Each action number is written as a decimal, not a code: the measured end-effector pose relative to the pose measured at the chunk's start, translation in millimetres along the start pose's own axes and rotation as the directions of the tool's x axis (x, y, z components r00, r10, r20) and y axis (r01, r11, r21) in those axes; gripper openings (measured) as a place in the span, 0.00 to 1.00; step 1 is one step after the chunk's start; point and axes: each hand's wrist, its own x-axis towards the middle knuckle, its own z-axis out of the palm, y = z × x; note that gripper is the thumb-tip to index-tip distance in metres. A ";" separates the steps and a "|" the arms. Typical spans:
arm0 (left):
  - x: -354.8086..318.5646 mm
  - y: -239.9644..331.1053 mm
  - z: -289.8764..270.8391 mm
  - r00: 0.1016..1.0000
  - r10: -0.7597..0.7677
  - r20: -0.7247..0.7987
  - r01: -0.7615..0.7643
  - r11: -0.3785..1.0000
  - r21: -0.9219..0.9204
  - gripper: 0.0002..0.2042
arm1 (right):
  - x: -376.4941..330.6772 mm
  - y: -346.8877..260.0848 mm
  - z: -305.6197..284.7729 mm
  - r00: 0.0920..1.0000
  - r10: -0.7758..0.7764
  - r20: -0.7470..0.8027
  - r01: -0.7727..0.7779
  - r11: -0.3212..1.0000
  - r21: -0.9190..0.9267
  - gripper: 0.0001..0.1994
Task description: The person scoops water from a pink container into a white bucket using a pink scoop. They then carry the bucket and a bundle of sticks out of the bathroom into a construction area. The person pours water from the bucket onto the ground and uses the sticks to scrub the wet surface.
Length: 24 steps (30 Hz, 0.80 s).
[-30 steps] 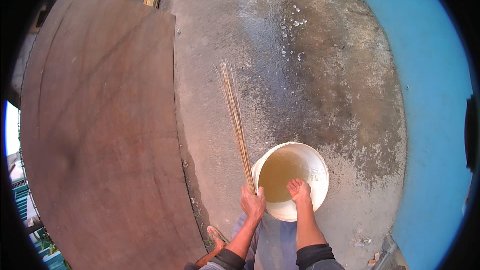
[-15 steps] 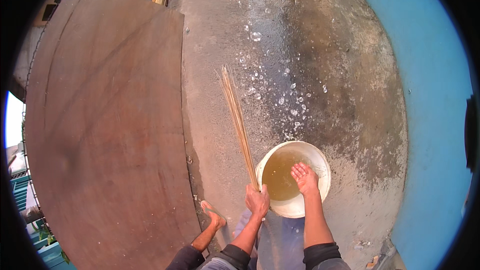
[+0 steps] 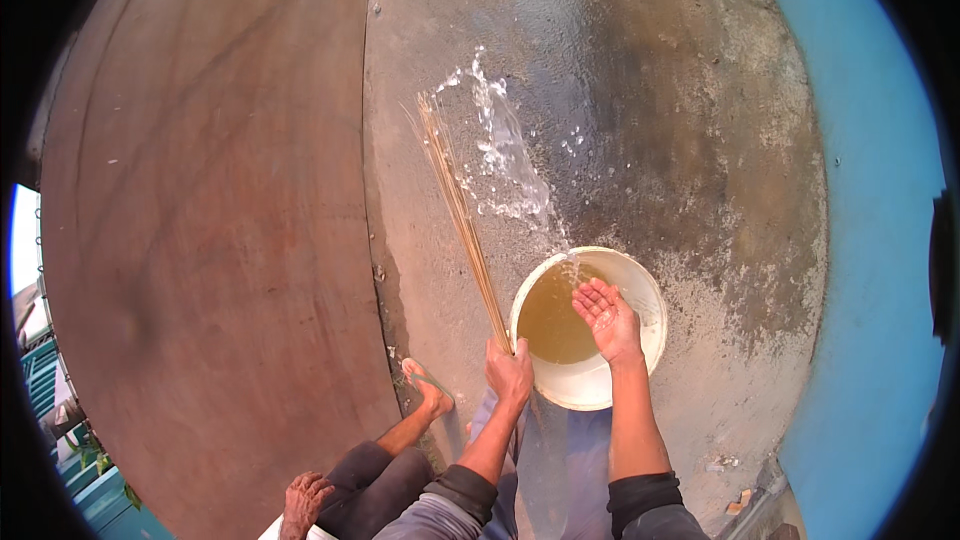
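Head view: white bucket [image 3: 643,305] stands below the upturned right hand [image 3: 612,323].

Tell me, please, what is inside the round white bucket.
The round white bucket holds yellow-brown water. The bare right hand, palm up over the opening, hides part of the water and inner wall. The bucket's bottom cannot be made out through the water.

Flung a joined, ragged splash of water [image 3: 512,165] beyond the bucket [image 3: 590,387], replacing the earlier loose drops. Reached farther across it with the right hand [image 3: 612,328]. Newly revealed another person's hand [image 3: 302,502] at lower left.
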 end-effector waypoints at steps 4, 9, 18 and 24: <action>-1.3 15.2 0.1 1.000 -0.016 0.021 0.015 1.000 0.024 0.14 | 56.0 21.8 -95.2 0.806 -0.037 -0.590 -0.140 0.958 -0.251 0.19; 0.4 15.5 7.8 1.000 0.020 0.011 -0.020 1.000 0.012 0.15 | 61.5 25.5 -90.7 0.920 0.062 -0.387 -0.048 0.998 0.045 0.15; 6.4 0.7 5.8 0.999 -0.002 0.042 0.003 1.000 -0.015 0.13 | -74.0 -13.7 -49.2 0.489 -0.851 -0.193 0.089 0.269 -0.959 0.11; 8.5 -29.0 9.2 0.991 0.095 0.091 -0.083 0.989 -0.124 0.13 | -75.0 4.4 -107.1 0.550 -0.685 -0.477 -0.067 0.534 -0.843 0.16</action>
